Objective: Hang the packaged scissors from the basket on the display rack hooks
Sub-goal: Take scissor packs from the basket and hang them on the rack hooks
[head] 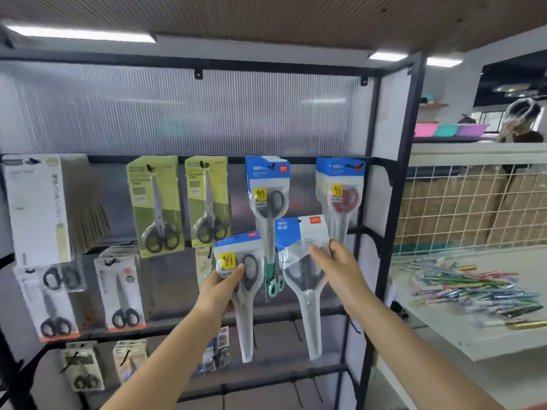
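Left hand (pixel 222 284) grips 1 scissors pack (pixel 241 279); right hand (pixel 334 266) grips another pack (pixel 302 253). Both unhung; 2 matching stocked hooks (pixel 270 166) above hands. Basket unseen.

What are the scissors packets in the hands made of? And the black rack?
The packet in the left hand and the packet in the right hand look like clear, glossy plastic pouches with blue printed tops, probably card: the black scissor handles show through. The display rack looks like matte black painted metal, judging by its thin straight bars.
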